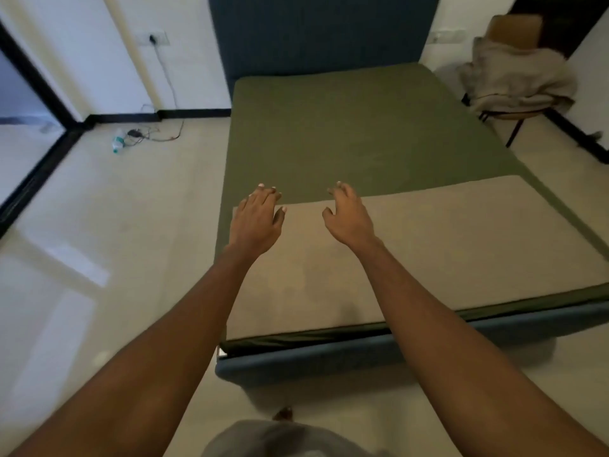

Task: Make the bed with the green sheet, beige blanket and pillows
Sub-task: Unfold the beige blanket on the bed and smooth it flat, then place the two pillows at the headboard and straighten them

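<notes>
The green sheet (pixel 356 133) lies smooth over the mattress of a bed with a dark blue headboard (pixel 323 31). A beige blanket (pixel 445 245), folded into a flat band, covers the foot end of the bed. My left hand (pixel 257 219) reaches over the blanket's far left corner with its fingers straight and together. My right hand (pixel 349 216) hovers near the blanket's far edge, its fingers relaxed and slightly spread. Neither hand holds anything. No pillows are in view.
A chair (pixel 514 44) with crumpled beige cloth (pixel 517 77) heaped on it stands right of the bed's head. On the floor at the left lie a plastic bottle (pixel 118 143) and cables (pixel 155 133) running from a wall socket. My foot (pixel 283 413) shows at the bed's foot.
</notes>
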